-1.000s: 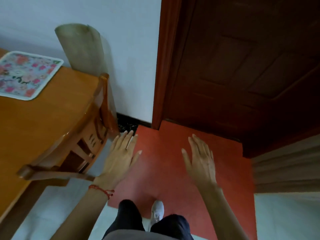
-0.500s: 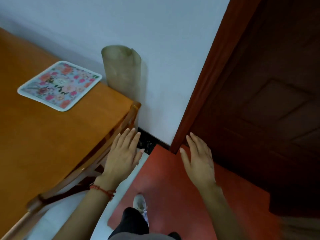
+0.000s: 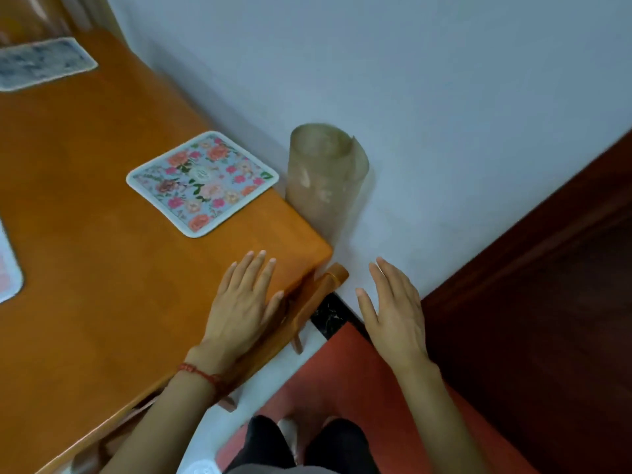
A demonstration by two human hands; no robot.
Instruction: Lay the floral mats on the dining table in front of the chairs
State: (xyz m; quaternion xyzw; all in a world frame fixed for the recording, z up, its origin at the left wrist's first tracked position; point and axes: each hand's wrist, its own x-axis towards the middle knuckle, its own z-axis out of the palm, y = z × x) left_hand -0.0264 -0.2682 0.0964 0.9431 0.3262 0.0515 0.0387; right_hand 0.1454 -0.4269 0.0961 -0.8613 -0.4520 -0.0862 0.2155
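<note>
Pale grey wall [image 3: 444,80] runs behind the orange wooden dining table [image 3: 85,234], with a dark red-brown door [image 3: 547,285] at the right and a red floor mat [image 3: 359,388] on the near floor.

Head view, the only one: a floral mat [image 3: 202,182] with pink and orange blooms and a white border lies flat on the table near its far right corner, turned at an angle to the edges. A second mat [image 3: 41,63], blurred and bluish, lies at the far left, and the edge of a third mat [image 3: 8,268] shows at the left border of the picture. A chair [image 3: 307,313] is tucked under the table's right side, its top rail poking out beside the corner. A rolled translucent sheet [image 3: 325,176] stands against the wall just past that corner.

Neither hand holds anything. The left hand [image 3: 244,302] hovers or rests over the table's near right edge, fingers straight and slightly spread; whether it touches the wood cannot be told. The right hand [image 3: 393,309] is in the air off the table, near the wall, fingers straight and apart.

Judging by this, at least three mats are already down. The flowered one sits close to the tucked chair, so that place looks served. With both hands empty and no spare mats in sight, the laying seems close to finished, though the rest of the table is out of view.
</note>
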